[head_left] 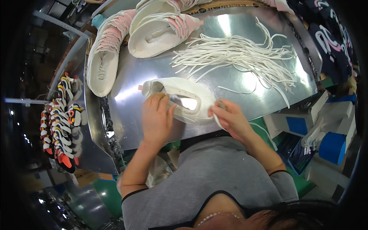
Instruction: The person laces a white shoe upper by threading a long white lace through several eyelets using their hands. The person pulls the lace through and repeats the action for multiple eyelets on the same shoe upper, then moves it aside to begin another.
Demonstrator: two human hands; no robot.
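A white shoe upper [205,96] lies on the metal table in front of me, its toe end toward the right. Bare shiny metal shows through its long opening. My left hand [156,119] grips the upper's edge near the heel end, fingers curled over the side. Beside the toe end, my right hand [232,119] is closed in a pinch on a white shoelace [264,131]. The lace trails off past the table's near edge to the right. Whether its other end runs through the upper cannot be seen.
A loose heap of white laces [237,55] spreads across the far right of the table [126,130]. White-and-pink shoe uppers [103,63] are gathered at the far left. Multicoloured shoe parts [61,130] sit beyond the left edge. Dark printed pieces [329,46] and blue-and-white boxes [332,147] stand right.
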